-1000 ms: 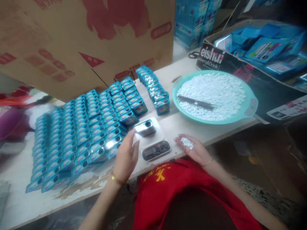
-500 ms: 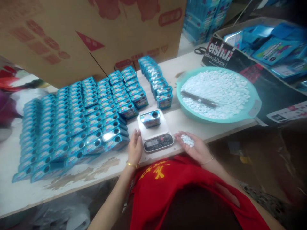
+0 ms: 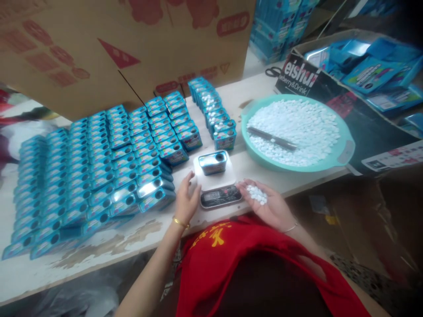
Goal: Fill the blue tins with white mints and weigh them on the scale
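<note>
A small blue tin (image 3: pixel 213 164) stands on the white scale (image 3: pixel 220 198), whose dark display faces me. Just left of the scale, my left hand (image 3: pixel 187 198) has its fingers apart and holds nothing. My right hand (image 3: pixel 266 207) lies palm up at the scale's right edge, cupping a pile of small white tablets (image 3: pixel 257 194). Beyond it is a green basin (image 3: pixel 347 145) full of white tablets, with a dark flat tool (image 3: pixel 272 138) lying on them. A short row of blue tins (image 3: pixel 225 137) with tablets on top stands behind the scale.
Many rows of blue tins (image 3: pixel 99 167) cover the left of the table (image 3: pixel 132 237). A large cardboard box (image 3: pixel 158 48) stands behind them. At the right is a black box (image 3: pixel 333 101) of blue packages, with scissors (image 3: pixel 273 71) beside it.
The scale with its tin has shifted slightly right relative to my left hand. My left fingers have spread a little. The pile stays in my right hand, now touching the scale's edge.
</note>
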{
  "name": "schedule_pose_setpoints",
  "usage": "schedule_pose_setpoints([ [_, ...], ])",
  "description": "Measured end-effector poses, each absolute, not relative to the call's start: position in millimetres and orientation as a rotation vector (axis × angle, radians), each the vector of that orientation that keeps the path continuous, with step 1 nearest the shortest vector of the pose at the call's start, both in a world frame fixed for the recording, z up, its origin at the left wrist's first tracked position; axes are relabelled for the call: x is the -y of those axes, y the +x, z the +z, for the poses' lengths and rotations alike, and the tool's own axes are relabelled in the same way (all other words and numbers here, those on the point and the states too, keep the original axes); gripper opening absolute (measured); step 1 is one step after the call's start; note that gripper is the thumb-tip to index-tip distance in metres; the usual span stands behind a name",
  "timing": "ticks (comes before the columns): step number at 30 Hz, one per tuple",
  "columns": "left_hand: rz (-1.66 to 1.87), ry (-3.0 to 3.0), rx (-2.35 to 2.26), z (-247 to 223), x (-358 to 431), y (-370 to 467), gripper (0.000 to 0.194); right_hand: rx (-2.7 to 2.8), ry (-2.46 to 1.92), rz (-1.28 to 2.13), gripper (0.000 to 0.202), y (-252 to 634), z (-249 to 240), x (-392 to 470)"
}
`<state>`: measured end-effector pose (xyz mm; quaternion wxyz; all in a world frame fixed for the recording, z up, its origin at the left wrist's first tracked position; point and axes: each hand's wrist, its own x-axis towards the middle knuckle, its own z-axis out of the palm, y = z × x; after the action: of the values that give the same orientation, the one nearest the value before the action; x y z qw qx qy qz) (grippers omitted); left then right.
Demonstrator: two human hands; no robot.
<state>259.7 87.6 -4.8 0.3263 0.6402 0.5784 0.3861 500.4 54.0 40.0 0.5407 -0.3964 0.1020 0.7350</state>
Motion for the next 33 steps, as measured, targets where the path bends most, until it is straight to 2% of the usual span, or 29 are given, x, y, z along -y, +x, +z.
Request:
schedule_pose_setpoints([
  [5,1.041,1.908,-1.379,12,-123,268,0.078,-0.186,-0.878,1.820,0.019,487,44,-62],
  [7,0.997,1.968,-1.310,14,-139,274,0.082,-0.168,-0.872,1.842,0.019,480,47,-67],
  [11,1.014,2.221,-1.148,28,-157,283,0.047,-0.198,-0.836,1.834,0.018,466,49,-81],
  [13,0.993,2.518,-1.033,43,-156,285,0.037,-0.236,-0.798,1.794,0.017,461,47,-87],
  [17,0.902,2.982,-0.912,67,-147,284,0.035,-0.298,-0.737,1.724,0.016,454,41,-98],
  [21,0.962,3.073,-0.957,70,-140,280,0.034,-0.283,-0.711,1.751,0.015,449,41,-103],
  [27,0.994,2.974,-1.045,58,-138,274,0.040,-0.280,-0.669,1.781,0.015,447,43,-104],
  [33,1.079,2.480,-1.223,35,-140,272,0.044,-0.230,-0.755,1.728,0.015,453,50,-100],
])
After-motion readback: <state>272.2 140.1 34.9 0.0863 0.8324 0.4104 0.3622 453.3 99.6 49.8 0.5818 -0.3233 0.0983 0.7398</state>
